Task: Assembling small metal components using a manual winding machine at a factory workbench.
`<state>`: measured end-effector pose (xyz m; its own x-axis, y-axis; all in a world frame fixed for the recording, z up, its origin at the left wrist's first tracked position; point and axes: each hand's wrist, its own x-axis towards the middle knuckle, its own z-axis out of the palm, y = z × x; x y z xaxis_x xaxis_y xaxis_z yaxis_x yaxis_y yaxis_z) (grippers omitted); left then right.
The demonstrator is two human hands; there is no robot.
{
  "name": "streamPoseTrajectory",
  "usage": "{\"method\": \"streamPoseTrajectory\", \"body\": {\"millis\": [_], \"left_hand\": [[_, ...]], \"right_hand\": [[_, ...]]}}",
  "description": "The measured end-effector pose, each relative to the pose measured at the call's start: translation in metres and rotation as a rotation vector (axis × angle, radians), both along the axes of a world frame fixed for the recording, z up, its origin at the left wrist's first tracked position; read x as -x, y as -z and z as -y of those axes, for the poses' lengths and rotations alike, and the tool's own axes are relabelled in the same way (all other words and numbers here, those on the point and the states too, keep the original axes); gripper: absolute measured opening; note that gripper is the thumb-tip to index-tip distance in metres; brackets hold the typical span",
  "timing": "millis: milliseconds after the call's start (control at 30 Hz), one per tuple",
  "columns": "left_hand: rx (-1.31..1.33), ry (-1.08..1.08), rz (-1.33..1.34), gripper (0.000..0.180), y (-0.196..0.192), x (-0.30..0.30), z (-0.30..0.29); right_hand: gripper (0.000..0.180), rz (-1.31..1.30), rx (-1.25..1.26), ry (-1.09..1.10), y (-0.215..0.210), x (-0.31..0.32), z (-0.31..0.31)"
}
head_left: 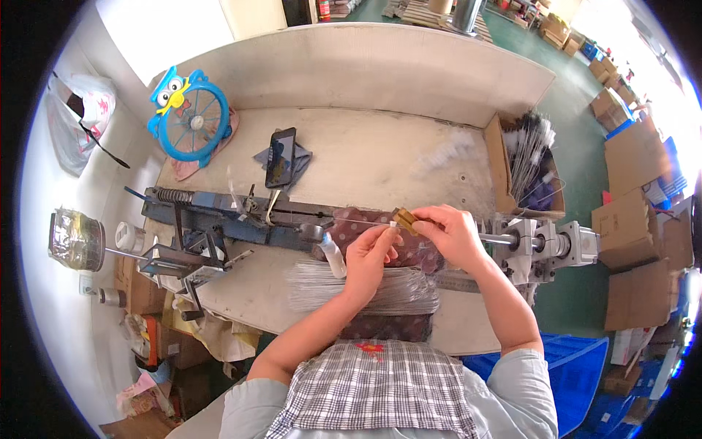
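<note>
My right hand (452, 233) grips a small brass-coloured block (404, 220) between thumb and fingers. Close beside it, my left hand (371, 254) pinches a small whitish piece; the fingers cover most of it. A thin wire (358, 220) runs from the long dark metal fixture (292, 217) on the left toward the block. Below my hands lies a thick bundle of thin pale wires (365, 287), on a dark dotted cloth (387, 327). A white tube-like bottle (333, 257) is just left of my left hand.
A motor-like shaft assembly (548, 244) stands at the right. Behind it, a cardboard box (499, 164) holds wire brushes. Farther left are a phone (281, 157) on a grey cloth and a blue toy-shaped fan (191, 121). A crank mechanism (186, 260) sits at the table's left edge.
</note>
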<state>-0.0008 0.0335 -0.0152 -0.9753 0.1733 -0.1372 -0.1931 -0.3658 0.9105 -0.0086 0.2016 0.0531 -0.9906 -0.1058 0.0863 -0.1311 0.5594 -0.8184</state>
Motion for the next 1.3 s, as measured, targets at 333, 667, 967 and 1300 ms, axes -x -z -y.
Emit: {"method": "streamPoseTrajectory", "body": {"millis": [333, 667, 967, 1300], "left_hand": [[-0.007, -0.051, 0.023, 0.017, 0.001, 0.002, -0.003], [-0.148, -0.229, 0.228, 0.017, -0.019, 0.002, 0.032], [-0.038, -0.125, 0.185, 0.030, -0.017, 0.003, 0.040], [-0.465, -0.242, 0.223, 0.032, -0.017, 0.002, 0.029]], "right_hand": [[0.019, -0.240, -0.063, -0.195, 0.005, -0.004, -0.021], [0.012, -0.429, -0.310, -0.184, 0.018, 0.043, 0.063], [0.018, 0.069, -0.087, -0.214, 0.000, 0.042, 0.059], [0.027, -0.516, -0.359, -0.032, 0.011, 0.018, 0.080]]}}
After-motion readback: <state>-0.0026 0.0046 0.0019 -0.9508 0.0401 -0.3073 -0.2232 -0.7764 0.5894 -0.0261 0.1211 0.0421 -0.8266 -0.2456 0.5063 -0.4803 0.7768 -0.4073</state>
